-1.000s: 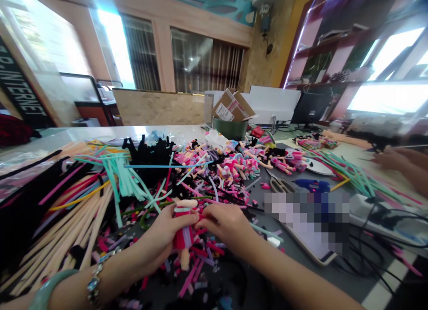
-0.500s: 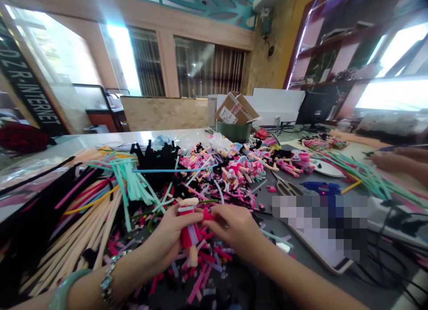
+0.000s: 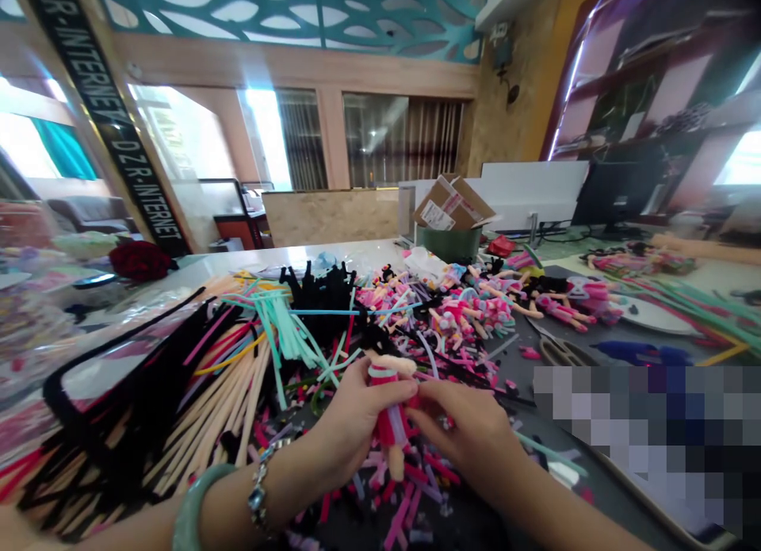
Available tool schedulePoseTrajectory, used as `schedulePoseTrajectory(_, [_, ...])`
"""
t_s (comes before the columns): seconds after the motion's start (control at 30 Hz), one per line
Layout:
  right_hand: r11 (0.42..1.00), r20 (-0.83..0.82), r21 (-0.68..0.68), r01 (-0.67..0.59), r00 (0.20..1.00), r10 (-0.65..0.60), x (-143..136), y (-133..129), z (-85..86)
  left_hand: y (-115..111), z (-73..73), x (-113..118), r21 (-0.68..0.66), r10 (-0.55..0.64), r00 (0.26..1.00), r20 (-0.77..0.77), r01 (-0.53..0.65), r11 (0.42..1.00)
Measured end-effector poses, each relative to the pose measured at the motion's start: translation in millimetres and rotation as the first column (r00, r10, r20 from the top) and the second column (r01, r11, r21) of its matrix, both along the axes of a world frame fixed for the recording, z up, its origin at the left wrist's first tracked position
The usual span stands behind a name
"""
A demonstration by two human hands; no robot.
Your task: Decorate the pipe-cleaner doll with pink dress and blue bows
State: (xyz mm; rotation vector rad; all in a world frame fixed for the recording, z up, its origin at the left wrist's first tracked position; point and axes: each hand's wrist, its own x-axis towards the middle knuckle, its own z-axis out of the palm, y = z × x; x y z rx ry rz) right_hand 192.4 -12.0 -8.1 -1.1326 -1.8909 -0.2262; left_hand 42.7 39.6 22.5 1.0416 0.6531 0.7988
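My left hand (image 3: 350, 408) grips a small chenille-stem doll (image 3: 391, 424) with a pink and lilac dress, a pale band at the top, beige limbs and black hair. Its thumb lies across the front of the dress. The fingers of my right hand (image 3: 476, 428) are pinched together against the doll's right side; whatever is between them is hidden. Cut pink and lilac chenille scraps (image 3: 404, 507) lie below both hands. Left of them are long beige chenille stems (image 3: 223, 392) and a mint green bundle (image 3: 288, 329).
Behind the hands lie a heap of finished-looking dolls (image 3: 469, 309) and a black chenille bunch (image 3: 324, 289). To the right are scissors (image 3: 564, 351), a blue glue gun (image 3: 642, 353), a white plate (image 3: 666, 319) and a partly blurred-out flat device (image 3: 642, 491). A cardboard box (image 3: 455, 206) sits in a green container (image 3: 449, 243).
The view has swung left, so everything sits further right in the picture. A pink piece seen at my right fingertips is now hidden. Another person's hand at the far right has left the view.
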Motion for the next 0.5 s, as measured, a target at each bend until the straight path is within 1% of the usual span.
schedulePoseTrajectory(0.13, [1.000,-0.023,-0.021,0.002,1.000,-0.002,-4.4,-3.7,-2.5,-0.8,-3.6,-1.9,-0.025,0.054,0.999,0.002,-0.054,0.998])
schedulePoseTrajectory(0.2, [1.000,-0.007,0.000,-0.003,1.000,0.003,-5.5,-4.9,-2.7,-0.7,-3.4,-2.9,-0.031,0.064,0.998,-0.014,-0.065,0.997])
schedulePoseTrajectory(0.4, [0.998,0.020,0.070,-0.002,1.000,0.001,-5.1,-5.9,-1.7,1.3,-0.9,-3.8,-0.024,0.070,0.997,-0.034,-0.071,0.997])
schedulePoseTrajectory(0.5, [0.997,0.011,0.076,0.002,1.000,-0.003,-6.3,-7.6,0.2,0.9,0.7,-4.1,-0.019,0.034,0.999,-0.036,-0.035,0.999])
